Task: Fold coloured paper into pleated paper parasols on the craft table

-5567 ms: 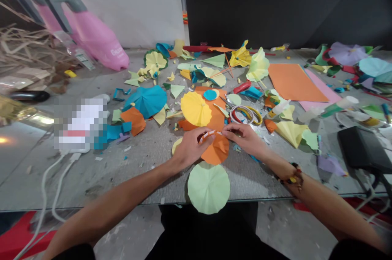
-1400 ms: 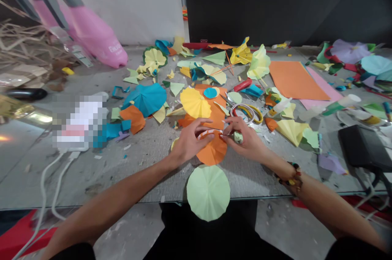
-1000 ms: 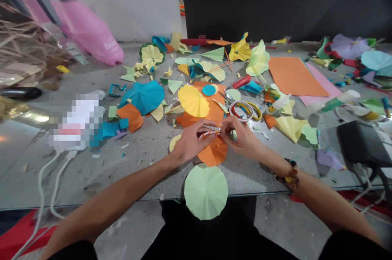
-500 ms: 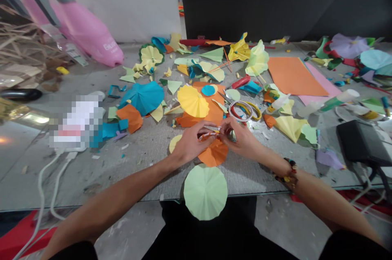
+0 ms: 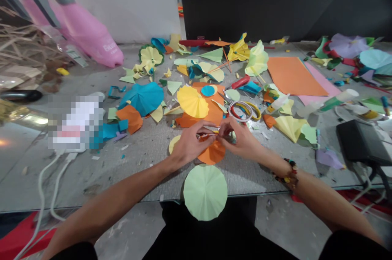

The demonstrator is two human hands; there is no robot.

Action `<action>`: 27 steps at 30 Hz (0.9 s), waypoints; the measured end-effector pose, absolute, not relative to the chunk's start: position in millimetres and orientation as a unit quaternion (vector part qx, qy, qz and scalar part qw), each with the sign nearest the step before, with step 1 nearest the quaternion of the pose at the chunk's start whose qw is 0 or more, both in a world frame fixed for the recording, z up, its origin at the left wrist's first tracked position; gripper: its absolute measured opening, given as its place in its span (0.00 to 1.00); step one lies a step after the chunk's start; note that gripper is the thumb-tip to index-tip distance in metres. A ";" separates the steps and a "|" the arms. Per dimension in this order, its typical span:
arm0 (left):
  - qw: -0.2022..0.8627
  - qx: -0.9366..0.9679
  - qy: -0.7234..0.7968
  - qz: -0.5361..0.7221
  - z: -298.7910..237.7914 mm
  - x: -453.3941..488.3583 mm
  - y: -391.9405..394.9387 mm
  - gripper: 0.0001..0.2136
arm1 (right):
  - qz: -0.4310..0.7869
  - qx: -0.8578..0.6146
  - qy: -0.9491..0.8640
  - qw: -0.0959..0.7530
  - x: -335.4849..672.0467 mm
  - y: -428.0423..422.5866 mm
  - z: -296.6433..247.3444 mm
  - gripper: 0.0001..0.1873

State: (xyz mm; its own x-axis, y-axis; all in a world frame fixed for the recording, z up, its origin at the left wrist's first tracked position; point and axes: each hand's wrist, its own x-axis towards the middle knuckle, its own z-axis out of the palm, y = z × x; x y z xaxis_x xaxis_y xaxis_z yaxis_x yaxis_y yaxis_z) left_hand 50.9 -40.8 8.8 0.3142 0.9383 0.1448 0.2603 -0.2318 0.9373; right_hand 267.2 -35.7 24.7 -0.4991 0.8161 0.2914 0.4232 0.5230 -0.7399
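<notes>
Two hands, left (image 5: 191, 145), right (image 5: 240, 139), pinch paper strip (image 5: 208, 133)

Grey table (image 5: 85, 174), folded paper discs (image 5: 188, 101), orange card sheet (image 5: 292, 76)

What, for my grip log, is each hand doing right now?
Left hand: closed, pinching a striped strip.
Right hand: closed, pinching its other end.
</notes>
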 end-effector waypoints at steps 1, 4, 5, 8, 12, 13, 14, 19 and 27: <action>0.436 0.681 0.438 0.393 10.4 51.1 -41.1 0.12 | 0.312 -0.390 -0.804 0.322 267.9 -35.4 24.9 0.13; 0.445 0.664 0.439 0.410 14.1 51.3 -40.8 0.14 | 0.338 -0.409 -0.784 0.322 270.4 -33.6 23.1 0.19; 0.451 0.656 0.442 0.413 14.4 51.1 -40.2 0.15 | 0.345 -0.414 -0.777 0.324 270.9 -33.0 22.4 0.21; 0.469 0.638 0.445 0.417 12.4 50.0 -37.6 0.18 | 0.368 -0.426 -0.753 0.340 270.9 -32.5 21.9 0.24; 0.470 0.637 0.438 0.427 9.0 48.9 -35.3 0.15 | 0.390 -0.426 -0.733 0.360 269.3 -32.9 23.7 0.24; 0.468 0.638 0.438 0.426 8.8 48.8 -35.1 0.14 | 0.382 -0.427 -0.733 0.365 269.1 -32.8 23.9 0.24; 0.468 0.640 0.438 0.424 8.9 48.8 -35.1 0.14 | 0.375 -0.428 -0.734 0.371 269.1 -32.7 23.9 0.24; 0.466 0.647 0.441 0.413 9.4 48.7 -35.0 0.14 | 0.392 -0.422 -0.720 0.388 270.4 -32.6 22.9 0.21; 0.450 0.662 0.451 0.394 8.2 46.9 -34.1 0.16 | 0.376 -0.412 -0.732 0.391 270.1 -34.4 24.1 0.19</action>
State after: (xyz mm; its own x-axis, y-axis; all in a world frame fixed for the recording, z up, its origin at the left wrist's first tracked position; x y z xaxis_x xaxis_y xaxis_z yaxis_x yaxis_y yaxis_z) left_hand 46.9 -34.1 8.2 0.2829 0.9521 0.1159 0.2419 -0.1878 0.9520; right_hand 270.1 -34.4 24.1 -0.3550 0.8969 0.2637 0.3083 0.3786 -0.8727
